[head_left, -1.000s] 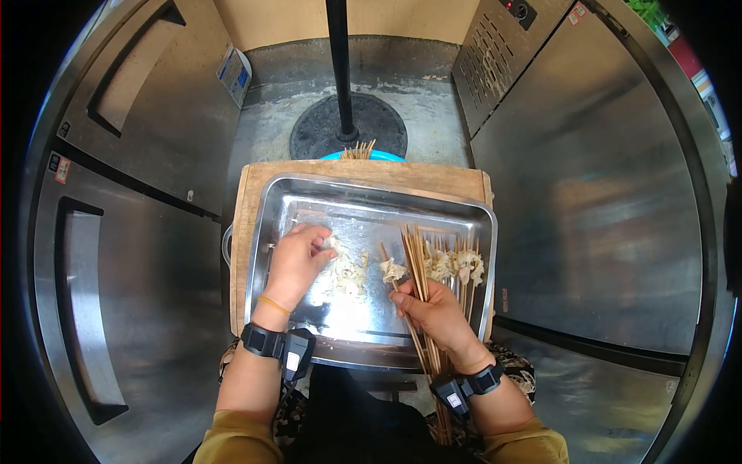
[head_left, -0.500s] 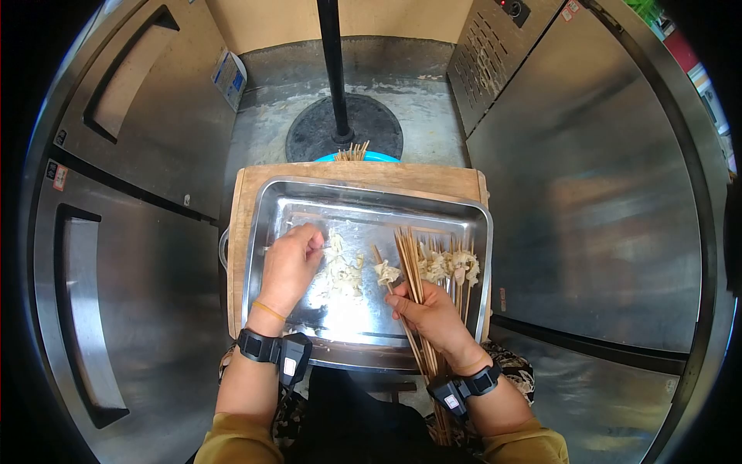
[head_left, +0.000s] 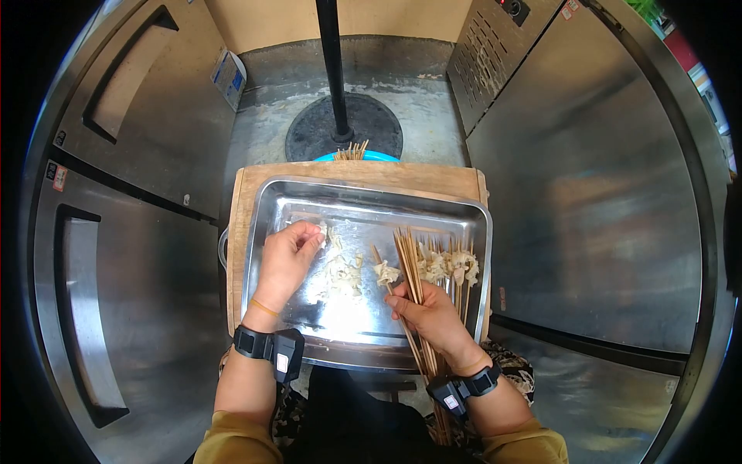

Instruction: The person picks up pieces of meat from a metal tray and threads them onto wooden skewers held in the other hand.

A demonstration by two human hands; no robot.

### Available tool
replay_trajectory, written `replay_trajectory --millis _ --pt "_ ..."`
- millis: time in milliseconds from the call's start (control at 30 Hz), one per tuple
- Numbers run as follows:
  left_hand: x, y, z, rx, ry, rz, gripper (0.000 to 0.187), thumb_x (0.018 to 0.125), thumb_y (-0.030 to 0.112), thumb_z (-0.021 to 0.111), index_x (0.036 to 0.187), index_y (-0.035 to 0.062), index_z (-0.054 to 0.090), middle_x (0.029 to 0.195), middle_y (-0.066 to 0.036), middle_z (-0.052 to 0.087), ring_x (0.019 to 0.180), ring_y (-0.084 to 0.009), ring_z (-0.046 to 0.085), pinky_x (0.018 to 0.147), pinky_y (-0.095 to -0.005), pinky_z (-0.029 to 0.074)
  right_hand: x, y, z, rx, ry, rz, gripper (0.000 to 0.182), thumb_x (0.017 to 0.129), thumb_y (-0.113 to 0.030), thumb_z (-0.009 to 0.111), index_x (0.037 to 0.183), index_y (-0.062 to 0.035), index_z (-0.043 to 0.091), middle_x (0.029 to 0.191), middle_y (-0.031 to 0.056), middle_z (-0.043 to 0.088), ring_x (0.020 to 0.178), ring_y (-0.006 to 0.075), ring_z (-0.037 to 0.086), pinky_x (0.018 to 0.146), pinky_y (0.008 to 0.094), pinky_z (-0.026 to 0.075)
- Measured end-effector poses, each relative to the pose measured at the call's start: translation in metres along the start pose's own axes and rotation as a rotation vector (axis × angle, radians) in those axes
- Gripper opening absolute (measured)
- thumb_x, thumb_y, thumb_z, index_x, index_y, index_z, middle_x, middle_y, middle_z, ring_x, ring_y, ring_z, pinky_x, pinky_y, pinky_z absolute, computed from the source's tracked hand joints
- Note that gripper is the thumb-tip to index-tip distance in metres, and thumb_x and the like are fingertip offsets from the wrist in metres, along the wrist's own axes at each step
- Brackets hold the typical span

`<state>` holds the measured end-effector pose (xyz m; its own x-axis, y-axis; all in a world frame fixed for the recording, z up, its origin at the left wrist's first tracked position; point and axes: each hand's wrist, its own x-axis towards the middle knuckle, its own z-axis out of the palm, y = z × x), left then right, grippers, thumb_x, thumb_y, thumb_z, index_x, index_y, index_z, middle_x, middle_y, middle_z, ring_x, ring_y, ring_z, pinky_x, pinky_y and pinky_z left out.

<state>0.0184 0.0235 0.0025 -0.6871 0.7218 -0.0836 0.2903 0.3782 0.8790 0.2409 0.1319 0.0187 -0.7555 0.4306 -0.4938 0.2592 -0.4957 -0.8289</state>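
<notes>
Over the left part of a metal tray (head_left: 371, 357), my left hand (head_left: 287, 259) pinches a small pale piece of food (head_left: 322, 230) between thumb and fingers. Loose pale pieces (head_left: 340, 271) lie on the tray bottom just right of it. My right hand (head_left: 433, 317) is closed around a bundle of bare wooden skewers (head_left: 410, 259). It also holds one separate skewer with a pale piece (head_left: 386, 273) threaded near its top. Behind that hand, skewers loaded with pale food (head_left: 452, 265) lie at the tray's right side.
The tray stands on a wooden board (head_left: 241, 209). Beyond it are a blue container (head_left: 375, 156) holding skewers (head_left: 352, 151) and a black pole on a round base (head_left: 309, 135). Steel cabinets (head_left: 587, 193) flank both sides.
My left hand has shifted slightly left, its wrist has turned a little, and the pale piece now shows at its fingertips. My right hand and its skewers have barely moved.
</notes>
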Motion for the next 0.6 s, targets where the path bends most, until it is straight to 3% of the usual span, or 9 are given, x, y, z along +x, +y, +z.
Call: replay_trajectory --millis 267,367,467,500,600 --pt "-0.002 0.002 -0.010 -0.376 -0.265 -0.208 0.010 0.083 0.006 0.063 0.089 -0.0010 0.062 0.073 0.000 0.061 0.064 -0.0047 0.053 0.058 -0.0191 0.045 0.000 0.001 0.001 0.011 0.005 0.004 0.004 0.087 -0.011 0.061 0.088 -0.0084 0.058 0.068 -0.0007 0.058 0.050 0.0016 0.043 0.044 0.0153 0.032" --pt "-0.004 -0.004 -0.004 -0.297 -0.228 -0.150 0.009 0.081 0.005 0.063 0.090 0.0010 0.063 0.071 -0.001 0.062 0.064 -0.0054 0.055 0.059 -0.0202 0.045 0.000 0.000 0.002 -0.002 0.009 0.017 0.005 0.087 -0.011 0.061 0.088 -0.0080 0.058 0.067 -0.0006 0.057 0.050 0.0017 0.042 0.044 0.0155 0.032" --pt "-0.003 -0.018 0.008 -0.004 -0.229 0.012 0.014 0.078 0.005 0.065 0.092 0.0045 0.063 0.069 -0.004 0.062 0.062 -0.0090 0.057 0.059 -0.0227 0.046 0.001 0.001 0.003 -0.013 0.008 0.011 0.006 0.086 -0.011 0.062 0.088 -0.0075 0.057 0.067 -0.0006 0.057 0.050 0.0018 0.042 0.044 0.0156 0.032" --pt "-0.004 -0.012 0.010 0.122 -0.176 0.036 0.013 0.075 0.005 0.066 0.087 0.0059 0.062 0.068 -0.008 0.062 0.062 -0.0173 0.060 0.059 -0.0278 0.047 0.002 0.001 0.003 -0.015 0.007 0.005 0.006 0.086 -0.011 0.062 0.088 -0.0074 0.057 0.067 -0.0006 0.057 0.050 0.0019 0.042 0.044 0.0157 0.031" --pt "-0.007 0.015 0.010 0.288 -0.070 -0.014 0.009 0.074 0.007 0.066 0.080 0.0051 0.059 0.068 -0.010 0.062 0.065 -0.0249 0.062 0.060 -0.0332 0.048 0.001 -0.001 0.002 -0.012 0.009 0.017 0.006 0.086 -0.011 0.062 0.088 -0.0072 0.057 0.067 -0.0004 0.056 0.050 0.0020 0.042 0.044 0.0158 0.031"
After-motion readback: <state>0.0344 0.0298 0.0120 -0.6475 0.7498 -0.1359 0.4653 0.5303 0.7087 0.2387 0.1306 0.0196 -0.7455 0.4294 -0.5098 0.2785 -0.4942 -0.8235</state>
